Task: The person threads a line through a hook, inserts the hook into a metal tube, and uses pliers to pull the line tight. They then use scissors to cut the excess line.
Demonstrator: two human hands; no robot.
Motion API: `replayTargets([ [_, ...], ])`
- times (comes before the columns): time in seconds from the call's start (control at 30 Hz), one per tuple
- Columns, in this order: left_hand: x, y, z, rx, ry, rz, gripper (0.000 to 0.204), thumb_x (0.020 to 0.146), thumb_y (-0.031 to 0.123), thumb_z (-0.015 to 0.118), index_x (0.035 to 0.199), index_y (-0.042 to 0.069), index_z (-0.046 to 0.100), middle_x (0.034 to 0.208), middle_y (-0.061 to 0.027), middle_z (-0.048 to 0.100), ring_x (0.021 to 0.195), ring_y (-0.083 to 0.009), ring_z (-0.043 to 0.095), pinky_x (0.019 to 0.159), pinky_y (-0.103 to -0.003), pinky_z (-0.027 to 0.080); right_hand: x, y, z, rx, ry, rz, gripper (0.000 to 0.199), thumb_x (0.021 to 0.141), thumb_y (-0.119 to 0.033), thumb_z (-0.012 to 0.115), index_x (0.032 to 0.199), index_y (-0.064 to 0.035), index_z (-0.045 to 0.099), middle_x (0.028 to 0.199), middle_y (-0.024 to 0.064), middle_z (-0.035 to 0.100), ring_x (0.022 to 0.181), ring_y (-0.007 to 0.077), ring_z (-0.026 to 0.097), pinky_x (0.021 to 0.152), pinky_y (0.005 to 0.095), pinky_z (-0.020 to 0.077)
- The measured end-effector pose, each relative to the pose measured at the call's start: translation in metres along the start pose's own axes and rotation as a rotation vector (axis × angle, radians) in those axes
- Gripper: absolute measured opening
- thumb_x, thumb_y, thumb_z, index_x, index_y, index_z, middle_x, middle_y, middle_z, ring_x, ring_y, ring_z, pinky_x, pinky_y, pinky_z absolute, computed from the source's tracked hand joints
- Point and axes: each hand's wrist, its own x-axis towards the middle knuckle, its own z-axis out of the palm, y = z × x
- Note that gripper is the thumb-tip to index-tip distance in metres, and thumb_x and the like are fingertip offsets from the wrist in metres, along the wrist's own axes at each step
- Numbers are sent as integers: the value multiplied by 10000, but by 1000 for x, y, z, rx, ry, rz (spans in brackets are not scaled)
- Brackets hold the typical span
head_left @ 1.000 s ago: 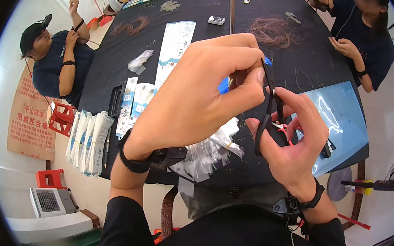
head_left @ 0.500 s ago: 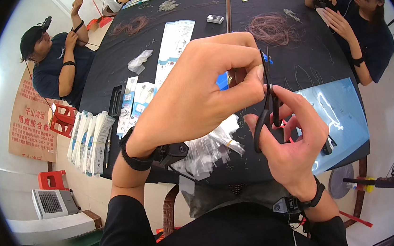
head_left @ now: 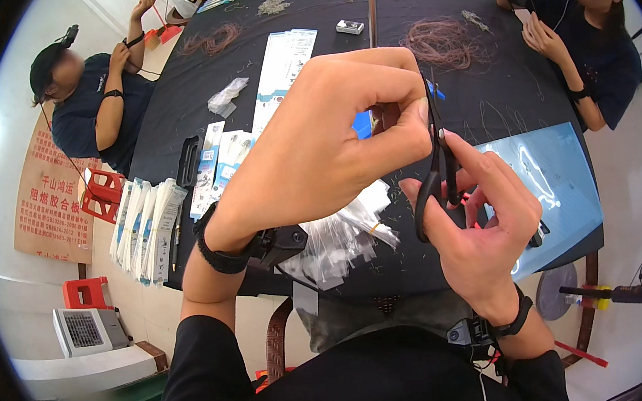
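Observation:
My left hand (head_left: 345,132) is raised over the table with thumb and forefinger pinched together. Whatever lies between those fingertips is too small or hidden to make out. My right hand (head_left: 489,219) grips a pair of black scissors (head_left: 427,198), thumb and fingers at the handle loops. The scissor blades point up and away, right beside the left fingertips. Below my hands, a pile of clear plastic bags (head_left: 330,250) lies near the table's front edge. Behind the left hand, part of a blue object (head_left: 362,124) shows.
The black-covered table (head_left: 168,142) holds printed card strips (head_left: 285,68), bundled packets (head_left: 148,231), coils of brown line (head_left: 445,43) and a blue translucent sheet (head_left: 556,193). A metal pole (head_left: 372,10) rises beyond my hands. Other people (head_left: 99,98) sit around the table.
My right hand and the scissors have shifted slightly to the right, while my left hand stays almost in place. The person at the right has moved their hands apart.

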Motion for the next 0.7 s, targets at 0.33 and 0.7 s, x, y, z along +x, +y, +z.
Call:
replayTargets([
  [0.33,0,-1,0,-47,-28,-42,204,977,22,522,793,-43,583,878,-57,575,698,-84,550,613,-243,470,0,3,0,18,-11,-26,523,718,-65,944,1198,39,765,728,24,679,575,50,501,506,222,324],
  [0.7,1,-2,-2,-54,-71,-75,208,981,14,524,796,-47,597,883,-60,574,682,-82,553,611,-240,467,0,3,0,70,-52,18,496,711,-82,917,1169,40,772,697,42,637,595,101,585,506,241,396],
])
